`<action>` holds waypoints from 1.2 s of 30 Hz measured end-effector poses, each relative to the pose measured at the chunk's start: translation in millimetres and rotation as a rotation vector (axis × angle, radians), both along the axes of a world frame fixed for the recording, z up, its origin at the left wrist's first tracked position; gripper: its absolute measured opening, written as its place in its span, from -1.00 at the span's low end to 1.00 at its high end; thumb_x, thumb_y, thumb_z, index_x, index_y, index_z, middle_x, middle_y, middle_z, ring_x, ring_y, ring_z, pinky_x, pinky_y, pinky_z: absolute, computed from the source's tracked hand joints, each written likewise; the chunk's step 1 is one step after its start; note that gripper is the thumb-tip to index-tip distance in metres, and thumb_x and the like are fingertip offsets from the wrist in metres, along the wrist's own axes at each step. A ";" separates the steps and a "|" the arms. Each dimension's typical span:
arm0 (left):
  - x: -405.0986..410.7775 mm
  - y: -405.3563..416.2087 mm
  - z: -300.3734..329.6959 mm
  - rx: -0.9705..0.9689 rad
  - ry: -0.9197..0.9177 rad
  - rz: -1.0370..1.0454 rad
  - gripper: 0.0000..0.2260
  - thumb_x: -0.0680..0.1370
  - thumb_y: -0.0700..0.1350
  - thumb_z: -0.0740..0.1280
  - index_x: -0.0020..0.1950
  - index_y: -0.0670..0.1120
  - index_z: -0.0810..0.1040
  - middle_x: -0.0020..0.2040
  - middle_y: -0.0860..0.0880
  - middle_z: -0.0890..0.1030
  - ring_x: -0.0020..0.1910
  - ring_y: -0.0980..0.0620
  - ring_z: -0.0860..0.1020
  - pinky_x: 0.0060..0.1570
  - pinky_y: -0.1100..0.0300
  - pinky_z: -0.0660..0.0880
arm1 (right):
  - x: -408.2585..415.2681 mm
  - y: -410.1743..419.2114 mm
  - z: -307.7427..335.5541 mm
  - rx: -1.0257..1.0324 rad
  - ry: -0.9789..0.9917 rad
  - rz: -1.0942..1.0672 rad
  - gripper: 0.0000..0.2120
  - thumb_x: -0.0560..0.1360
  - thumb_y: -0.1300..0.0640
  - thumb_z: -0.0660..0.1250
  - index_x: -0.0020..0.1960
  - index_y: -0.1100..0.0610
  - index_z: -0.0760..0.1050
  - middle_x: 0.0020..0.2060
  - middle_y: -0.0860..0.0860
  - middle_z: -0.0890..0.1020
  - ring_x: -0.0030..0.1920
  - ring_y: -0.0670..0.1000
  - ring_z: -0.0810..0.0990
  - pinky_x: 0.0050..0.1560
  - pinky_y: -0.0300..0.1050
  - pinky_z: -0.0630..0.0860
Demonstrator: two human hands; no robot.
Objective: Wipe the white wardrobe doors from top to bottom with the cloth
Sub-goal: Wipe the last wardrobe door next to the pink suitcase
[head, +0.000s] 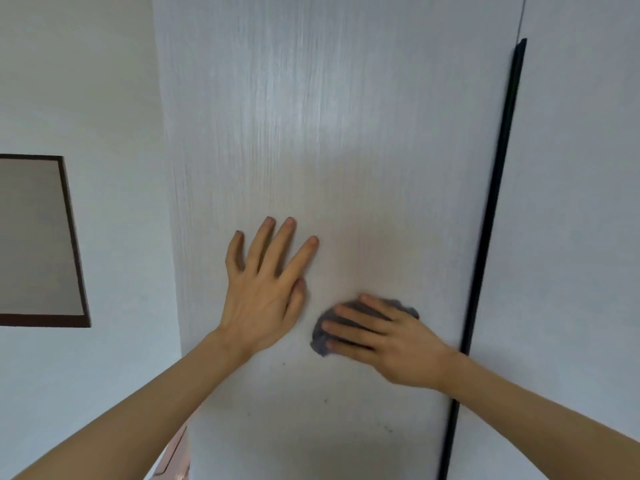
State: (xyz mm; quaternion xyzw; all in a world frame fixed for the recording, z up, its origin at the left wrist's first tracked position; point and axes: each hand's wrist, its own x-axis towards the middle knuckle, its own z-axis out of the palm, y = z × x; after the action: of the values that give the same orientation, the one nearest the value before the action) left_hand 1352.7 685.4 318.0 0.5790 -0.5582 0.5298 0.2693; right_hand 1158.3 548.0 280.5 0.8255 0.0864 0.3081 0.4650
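both forearms come in from the bottom corners. right hand (391, 341) lies flat on the cloth (323, 339), fingers straight and pointing left, pressing it to the door, not curled round it. cloth is grey-blue, bunched into a small wad, mostly hidden under the fingers, edges showing at the fingertips and above the knuckles. left hand (265, 289) just beside it, higher and to the left, palm on the door, fingers spread and straight, grasping nothing. wardrobe door (311, 116) is white with fine vertical grain, a few small dark specks below the hands. black vertical strip (498, 185) runs along its right edge, second door (581, 202) beyond it. plain wall (86, 81) on the left with a dark-framed panel (34, 237).
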 end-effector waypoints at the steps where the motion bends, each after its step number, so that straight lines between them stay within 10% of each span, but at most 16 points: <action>1: -3.4 -3.7 2.7 -0.008 -0.003 0.004 -0.56 0.54 -0.07 0.10 0.43 -0.04 0.27 0.43 -0.21 0.28 0.43 -0.25 0.19 0.32 -0.28 0.07 | -13.0 -6.2 2.0 -0.053 0.082 -0.011 -0.62 0.57 0.22 0.16 0.37 0.05 0.42 0.41 0.01 0.35 0.44 0.07 0.25 0.47 0.10 0.07; 12: -72.7 -43.0 -0.3 -0.032 0.001 -0.041 -0.54 0.52 -0.03 0.14 0.43 0.00 0.27 0.46 -0.17 0.20 0.43 -0.26 0.15 0.33 -0.30 -0.02 | -48.2 -32.7 147.1 -0.027 -0.726 -0.202 -0.61 0.56 0.32 0.06 0.36 0.30 0.38 0.33 0.23 0.43 0.36 0.20 0.39 0.38 0.17 0.26; 21: -71.2 -37.5 -34.3 0.057 0.040 -0.009 -0.56 0.54 -0.02 0.11 0.41 -0.07 0.31 0.44 -0.21 0.25 0.42 -0.28 0.17 0.31 -0.30 0.05 | -81.4 -30.9 -65.1 0.045 0.017 -0.194 -0.58 0.60 0.26 -0.07 0.44 0.17 0.19 0.41 0.04 0.35 0.42 0.06 0.24 0.48 0.06 0.00; 30: -71.9 -17.4 -80.1 0.108 0.140 0.021 -0.55 0.54 -0.02 0.11 0.42 -0.08 0.30 0.45 -0.24 0.23 0.43 -0.28 0.18 0.32 -0.28 0.11 | -57.0 -28.3 -3.0 0.303 -0.587 -0.063 -0.56 0.53 0.37 0.02 0.40 0.24 0.29 0.38 0.17 0.37 0.43 0.17 0.23 0.46 0.13 0.11; 36: -63.4 -1.9 -130.3 0.235 0.240 0.098 -0.54 0.54 -0.02 0.09 0.44 -0.07 0.27 0.46 -0.23 0.19 0.43 -0.28 0.14 0.31 -0.27 0.16 | -69.9 -25.7 -159.8 0.134 0.050 -0.100 -0.61 0.63 0.22 -0.15 0.40 0.15 0.23 0.45 0.02 0.19 0.52 0.08 -0.14 0.50 0.05 -0.20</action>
State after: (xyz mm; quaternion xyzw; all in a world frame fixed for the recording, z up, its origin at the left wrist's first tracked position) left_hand 1289.3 683.5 187.7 0.6921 -0.5511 0.4008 0.2381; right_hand 1088.4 522.2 120.7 0.8655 0.0359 0.2690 0.4210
